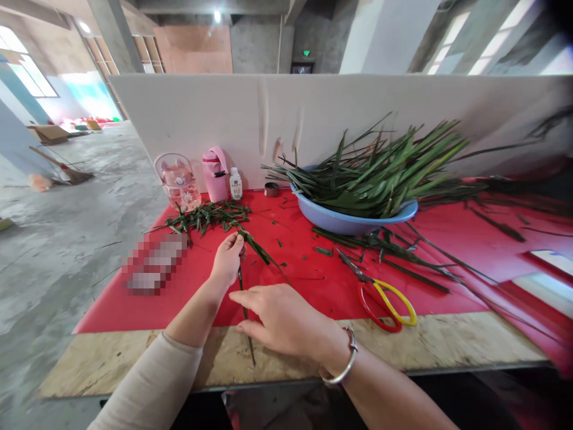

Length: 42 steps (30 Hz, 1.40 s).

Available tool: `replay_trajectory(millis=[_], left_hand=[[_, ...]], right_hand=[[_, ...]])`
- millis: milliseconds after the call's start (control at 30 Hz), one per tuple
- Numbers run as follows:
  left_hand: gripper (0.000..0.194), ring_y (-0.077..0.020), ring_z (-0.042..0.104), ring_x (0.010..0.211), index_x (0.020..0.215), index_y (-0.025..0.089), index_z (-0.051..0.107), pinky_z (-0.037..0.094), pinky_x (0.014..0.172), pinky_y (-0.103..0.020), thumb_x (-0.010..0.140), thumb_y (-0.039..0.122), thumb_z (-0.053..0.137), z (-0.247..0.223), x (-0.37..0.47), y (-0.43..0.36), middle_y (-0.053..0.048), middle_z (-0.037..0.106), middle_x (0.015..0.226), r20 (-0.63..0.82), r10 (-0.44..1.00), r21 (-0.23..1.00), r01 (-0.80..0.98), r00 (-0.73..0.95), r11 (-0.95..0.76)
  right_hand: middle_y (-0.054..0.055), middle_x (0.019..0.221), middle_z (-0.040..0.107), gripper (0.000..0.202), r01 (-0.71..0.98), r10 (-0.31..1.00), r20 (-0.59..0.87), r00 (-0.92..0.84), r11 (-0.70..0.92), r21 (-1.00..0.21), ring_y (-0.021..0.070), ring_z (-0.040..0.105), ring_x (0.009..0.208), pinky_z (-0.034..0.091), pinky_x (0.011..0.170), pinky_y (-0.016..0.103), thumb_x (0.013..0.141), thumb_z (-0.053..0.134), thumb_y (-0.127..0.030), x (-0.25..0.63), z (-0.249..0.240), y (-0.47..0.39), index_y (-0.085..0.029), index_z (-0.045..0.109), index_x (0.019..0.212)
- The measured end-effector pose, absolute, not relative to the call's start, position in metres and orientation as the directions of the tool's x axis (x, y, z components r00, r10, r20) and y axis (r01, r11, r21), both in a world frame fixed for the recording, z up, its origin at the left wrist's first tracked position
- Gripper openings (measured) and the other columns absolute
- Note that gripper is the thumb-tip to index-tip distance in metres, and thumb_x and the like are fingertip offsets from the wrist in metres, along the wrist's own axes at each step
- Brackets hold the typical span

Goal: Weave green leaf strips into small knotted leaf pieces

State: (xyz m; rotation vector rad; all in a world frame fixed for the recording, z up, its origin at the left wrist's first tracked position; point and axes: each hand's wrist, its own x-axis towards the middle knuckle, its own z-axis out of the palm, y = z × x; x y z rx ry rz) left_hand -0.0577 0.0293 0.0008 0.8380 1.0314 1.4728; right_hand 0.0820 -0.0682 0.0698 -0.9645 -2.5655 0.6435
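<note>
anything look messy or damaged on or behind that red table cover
Small leaf scraps lie scattered on the red cover, right of the leaf strips held by the left hand. Longer leaves lie outside the blue basin. The white panel behind looks creased, with a brownish mark, so perhaps damaged.

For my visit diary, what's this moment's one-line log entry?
left hand: grips leaf strips; right hand: open over one strip; scissors: on table; basin: holds leaves
</note>
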Motion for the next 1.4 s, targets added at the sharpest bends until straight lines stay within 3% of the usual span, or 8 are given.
replay_trajectory(millis=[67,200,367,733,967,1133,1267,1400], left_hand=[[0.036,-0.0034,0.032,0.040,0.076,0.016,0.057,0.025,0.039,-0.015,0.060,0.043,0.071,0.003,-0.058,0.027,0.009,0.037,0.047,-0.048,0.997,0.917,-0.398,-0.065,0.019],[0.042,-0.0023,0.031,0.039,0.086,0.013,0.061,0.023,0.038,-0.015,0.060,0.043,0.072,0.008,-0.053,0.019,0.008,0.039,0.049,-0.002,0.993,0.897,-0.439,0.116,0.053],[0.040,-0.0020,0.028,0.041,0.090,0.012,0.062,0.018,0.038,-0.013,0.062,0.039,0.072,0.012,-0.051,0.012,0.008,0.033,0.050,0.037,0.965,0.840,-0.531,0.261,0.111],[0.024,-0.0023,0.028,0.045,0.078,0.014,0.056,0.014,0.036,-0.011,0.067,0.030,0.070,0.013,-0.057,0.011,0.002,0.043,0.064,-0.153,0.842,0.756,-0.488,0.518,0.437],[0.023,-0.0018,0.024,0.041,0.081,0.017,0.053,0.014,0.035,-0.010,0.069,0.028,0.068,0.006,-0.053,0.013,0.007,0.031,0.057,-0.256,0.852,0.744,-0.469,0.457,0.476],[0.029,-0.0014,0.024,0.040,0.080,0.017,0.053,0.012,0.034,-0.011,0.063,0.028,0.073,0.008,-0.055,0.014,0.008,0.030,0.056,-0.267,0.866,0.718,-0.513,0.423,0.472],[0.029,-0.0011,0.024,0.040,0.080,0.016,0.055,0.013,0.035,-0.011,0.063,0.032,0.073,0.006,-0.050,0.014,0.008,0.031,0.055,-0.247,0.905,0.802,-0.451,0.345,0.391],[0.030,-0.0008,0.023,0.040,0.079,0.014,0.056,0.015,0.036,-0.012,0.065,0.037,0.071,0.001,-0.041,0.012,0.008,0.033,0.054,-0.223,0.944,0.881,-0.365,0.242,0.302]], right_hand=[[0.003,0.084,0.067,0.023,0.449,0.731,0.266,-0.629,0.621,-0.643,0.0132,0.060,0.071,0.041,0.064,0.022,0.084,0.053,-0.033,0.084,0.072,-0.066,-0.022,0.062,0.102],[0.003,0.077,0.063,0.028,0.538,0.931,0.344,-0.126,0.355,-0.764,0.0121,0.054,0.067,0.040,0.061,0.022,0.081,0.053,-0.040,0.094,0.061,-0.040,-0.015,0.063,0.090],[-0.002,0.065,0.058,0.031,0.414,0.930,0.070,-0.362,0.227,-0.882,0.0091,0.048,0.058,0.037,0.057,0.021,0.071,0.063,-0.042,0.104,0.049,-0.010,-0.012,0.063,0.079],[-0.003,0.060,0.054,0.026,0.188,0.818,-0.052,-0.573,0.069,-0.980,0.0070,0.044,0.051,0.035,0.051,0.020,0.076,0.058,-0.040,0.126,0.035,0.021,-0.014,0.060,0.081],[0.001,0.070,0.063,0.029,0.093,0.842,0.000,-0.540,0.060,-0.994,0.0109,0.056,0.063,0.042,0.063,0.024,0.071,0.066,-0.037,0.144,0.022,0.022,-0.013,0.063,0.087],[-0.005,0.048,0.050,0.034,-0.174,0.909,-0.025,-0.415,-0.106,-0.979,0.0092,0.048,0.041,0.036,0.045,0.020,0.081,0.051,-0.046,0.158,0.021,0.027,-0.016,0.059,0.094],[-0.002,0.052,0.050,0.048,-0.074,0.863,-0.073,-0.499,-0.126,-0.989,0.0096,0.046,0.045,0.036,0.047,0.021,0.081,0.042,-0.059,0.151,0.021,0.024,-0.014,0.058,0.089],[-0.001,0.065,0.053,0.045,0.064,0.838,-0.037,-0.545,-0.002,-0.998,0.0094,0.047,0.057,0.036,0.052,0.020,0.067,0.064,-0.055,0.138,0.013,0.020,-0.014,0.057,0.084]])
